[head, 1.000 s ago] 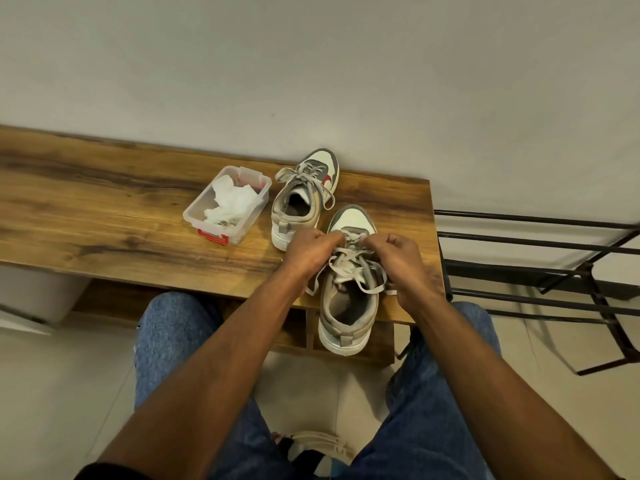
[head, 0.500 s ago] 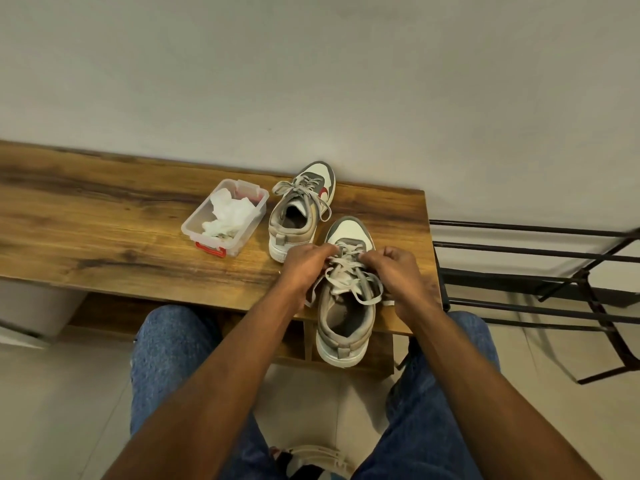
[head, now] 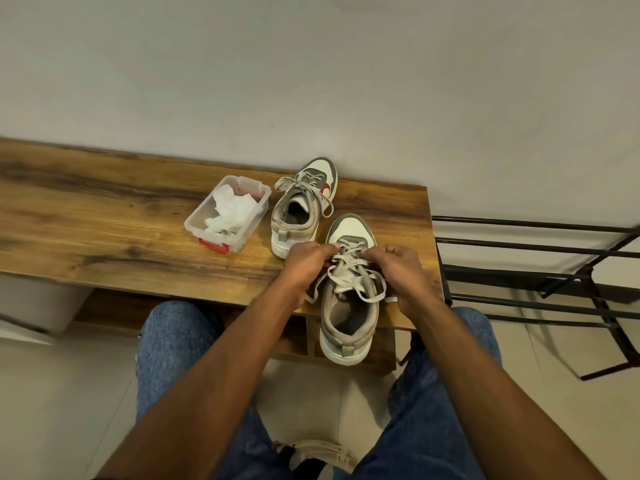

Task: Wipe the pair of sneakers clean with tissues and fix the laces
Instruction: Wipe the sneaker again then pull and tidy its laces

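Note:
Two grey-and-white sneakers stand on the wooden bench [head: 104,216]. The near sneaker [head: 349,327] points away from me, its heel hanging over the bench's front edge. My left hand [head: 306,263] and my right hand [head: 403,268] sit on either side of its tongue, each pinching the pale laces [head: 348,271] near the upper eyelets. Loose lace loops hang down both sides. The far sneaker [head: 301,209], with a red mark on its side, stands behind and to the left with its laces in a bow.
A clear plastic box [head: 204,223] with a red latch holds crumpled white tissues [head: 230,211], left of the far sneaker. A black metal rack [head: 540,268] stands right of the bench. The wall runs close behind. My jeans-clad knees are below the bench edge.
Both hands have shifted slightly toward the toe along the laces of the near sneaker. The camera has tilted up, so the bench sits lower in the frame.

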